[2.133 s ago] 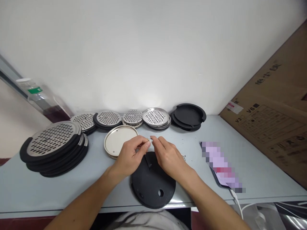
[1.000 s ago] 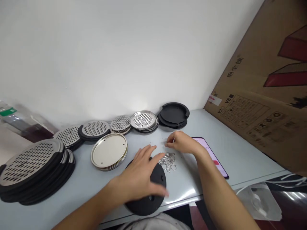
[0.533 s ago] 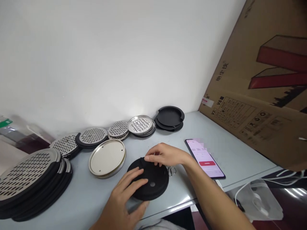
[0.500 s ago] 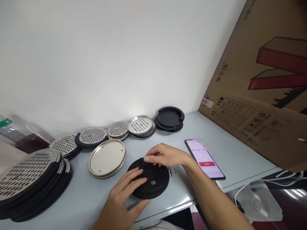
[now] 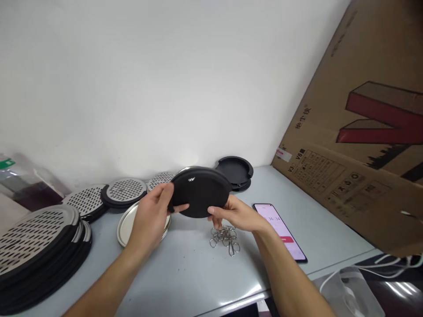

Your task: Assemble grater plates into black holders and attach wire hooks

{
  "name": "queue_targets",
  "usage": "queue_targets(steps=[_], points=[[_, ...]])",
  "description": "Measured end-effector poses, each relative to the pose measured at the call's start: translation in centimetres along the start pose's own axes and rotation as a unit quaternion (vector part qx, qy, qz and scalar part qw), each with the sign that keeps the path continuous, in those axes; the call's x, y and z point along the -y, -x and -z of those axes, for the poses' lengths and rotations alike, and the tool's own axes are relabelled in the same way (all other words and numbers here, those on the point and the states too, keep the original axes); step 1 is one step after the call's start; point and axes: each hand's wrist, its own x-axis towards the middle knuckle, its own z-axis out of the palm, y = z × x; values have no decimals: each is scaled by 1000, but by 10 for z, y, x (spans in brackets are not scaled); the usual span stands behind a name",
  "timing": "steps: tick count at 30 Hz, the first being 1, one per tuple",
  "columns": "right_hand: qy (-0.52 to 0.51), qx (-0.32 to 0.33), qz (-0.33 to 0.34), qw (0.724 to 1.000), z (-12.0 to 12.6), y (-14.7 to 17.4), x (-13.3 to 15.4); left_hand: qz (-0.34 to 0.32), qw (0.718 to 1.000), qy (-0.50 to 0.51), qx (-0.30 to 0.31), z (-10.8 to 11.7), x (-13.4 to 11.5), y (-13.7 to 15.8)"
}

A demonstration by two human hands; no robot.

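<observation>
I see the disc, flat on the table earlier, now raised, held between left hand and right hand; clips, mostly hidden then, show below the right grip, perhaps touching it.

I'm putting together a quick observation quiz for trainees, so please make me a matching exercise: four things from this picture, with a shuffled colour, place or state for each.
Things:
1. black disc
2. metal clips
3. phone
4. cardboard box

Descriptions:
A. screen lit, lying face up
B. brown with red print
C. held between the left hand and the right hand
D. silvery, in a loose heap

Pairs: 1-C, 2-D, 3-A, 4-B
</observation>
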Motion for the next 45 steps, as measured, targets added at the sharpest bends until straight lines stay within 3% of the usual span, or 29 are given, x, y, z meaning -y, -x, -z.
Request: queue_targets(steps=[3, 6, 8, 15, 23, 30, 35, 45], points=[[-169, -92, -50, 980, -8, -10, -2, 14, 1000, -15, 18, -13, -17, -31], [-330, -222, -52, 916, -3, -18, -5, 5, 998, -55, 37, -21, -22, -44], [-367, -275, -50, 887, 3, -21, -7, 1, 995, -75, 72, -24, -14, -41], [-352, -371, -18, 859, 16, -25, -17, -12, 965, -202, 169, -19, 29, 3], [-226, -523, 96, 816, 29, -45, -32, 15, 957, -208, 203, -8, 36, 21], [-219, -530, 55, 818, 27, -41, -34, 15, 958, -195, 210, -7, 49, 25], [-194, -549, 43, 812, 41, -32, -38, 17, 957, -197, 213, -8, 52, 26], [-130, -451, -58, 881, 54, -34, -40, -18, 948, -217, 230, -14, 65, 33]])
